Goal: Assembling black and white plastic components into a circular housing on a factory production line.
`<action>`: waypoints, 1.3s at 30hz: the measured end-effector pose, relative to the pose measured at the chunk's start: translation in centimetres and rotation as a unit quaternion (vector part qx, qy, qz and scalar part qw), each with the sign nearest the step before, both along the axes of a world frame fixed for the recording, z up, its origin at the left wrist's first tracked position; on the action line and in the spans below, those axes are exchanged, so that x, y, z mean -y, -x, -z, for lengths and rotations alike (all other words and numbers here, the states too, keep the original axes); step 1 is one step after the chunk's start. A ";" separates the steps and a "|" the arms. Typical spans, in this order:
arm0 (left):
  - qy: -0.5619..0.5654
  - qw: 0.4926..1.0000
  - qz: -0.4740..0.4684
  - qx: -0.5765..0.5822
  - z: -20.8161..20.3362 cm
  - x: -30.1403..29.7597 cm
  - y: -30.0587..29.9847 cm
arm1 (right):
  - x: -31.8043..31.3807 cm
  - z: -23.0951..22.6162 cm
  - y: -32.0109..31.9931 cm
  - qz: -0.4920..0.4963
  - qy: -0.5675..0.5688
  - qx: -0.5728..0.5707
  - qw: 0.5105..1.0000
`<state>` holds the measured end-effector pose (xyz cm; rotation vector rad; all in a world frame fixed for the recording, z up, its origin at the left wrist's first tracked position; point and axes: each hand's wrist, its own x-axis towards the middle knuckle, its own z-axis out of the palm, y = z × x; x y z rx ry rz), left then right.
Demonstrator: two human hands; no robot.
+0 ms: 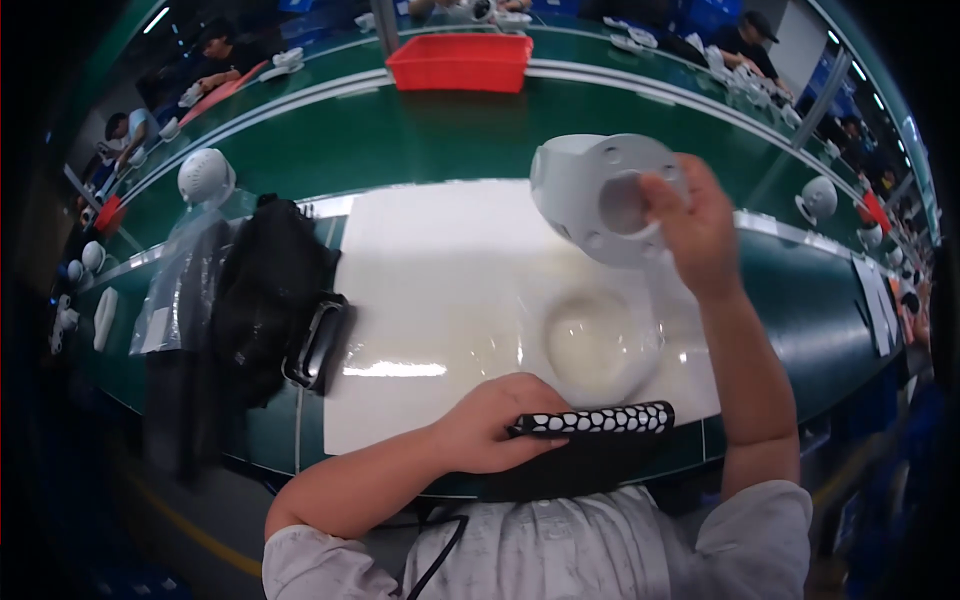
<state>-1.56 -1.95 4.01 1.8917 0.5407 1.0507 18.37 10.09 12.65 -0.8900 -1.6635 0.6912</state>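
Note:
My right hand (700, 225) is raised over the right side of a white sheet (420, 270). Its fingers and thumb grip the rim of a pale grey round housing (570, 190), which has a flange with a large centre opening and small holes. Near the sheet's front edge, my left hand (505, 425) is closed on a flat black object with white spots (600, 419), seen edge-on; its kind is not clear. Between the hands lies a shiny, whitish round piece (600, 345), perhaps in clear plastic.
On the left lie a black bag (270, 290), a small black-framed object (318, 342) and a clear plastic bag (185, 270). A white dome-shaped piece (207, 178) stands behind them. A red bin (460, 65) sits beyond the green bench (450, 135). Other people work at far benches.

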 end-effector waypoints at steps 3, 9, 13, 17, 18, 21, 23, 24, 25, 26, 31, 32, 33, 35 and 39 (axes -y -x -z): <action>-0.026 0.999 0.003 -0.038 1.3 0.3 -1.2 | 4.7 0.1 -3.4 -0.097 0.093 -0.090 0.987; -0.053 0.995 0.052 -0.072 2.7 0.9 -3.6 | 6.8 4.4 -5.9 -0.106 0.219 0.011 0.970; -0.018 0.997 0.045 -0.059 3.7 0.6 -4.2 | 7.7 7.0 -7.3 -0.018 0.045 0.092 0.995; 0.003 1.000 0.008 -0.030 4.1 0.6 -4.5 | 11.9 9.4 -11.0 0.033 -0.130 0.067 0.989; 0.005 0.999 0.009 -0.031 4.2 0.5 -4.6 | 12.8 9.9 -10.9 0.033 -0.128 0.066 0.989; 0.053 0.996 -0.033 -0.067 3.8 0.2 -4.9 | 14.2 10.9 -10.3 -0.060 -0.116 0.096 0.987; 0.133 0.988 -0.044 -0.065 3.3 0.4 -5.5 | 14.1 11.8 -9.9 -0.024 -0.082 0.147 0.985; 0.211 0.974 -0.059 -0.064 3.2 0.4 -5.8 | 14.0 12.5 -10.1 -0.019 -0.080 0.146 0.986; 0.223 0.972 -0.038 -0.061 3.9 0.2 -5.8 | 13.9 13.2 -10.4 -0.025 -0.076 0.133 0.988; 0.224 0.972 -0.036 -0.064 3.9 0.2 -6.1 | 13.7 13.6 -10.4 -0.034 -0.072 0.118 0.990; 0.218 0.973 -0.063 0.039 4.1 0.0 -8.5 | 13.5 13.6 -11.2 -0.007 -0.003 0.101 0.995; 0.219 0.973 -0.064 0.038 4.2 0.0 -8.4 | 13.5 13.7 -11.4 -0.010 0.026 0.088 0.996; 0.227 0.972 -0.060 -0.001 4.2 -0.1 -8.1 | 13.5 13.8 -11.5 -0.013 0.054 0.076 0.996; 0.235 0.970 -0.056 -0.040 4.1 -0.2 -7.8 | 13.4 13.7 -11.6 -0.020 0.083 0.065 0.994; 0.190 0.977 -0.062 -0.078 3.8 -0.5 -7.4 | 13.4 14.1 -10.0 0.020 0.143 -0.157 0.977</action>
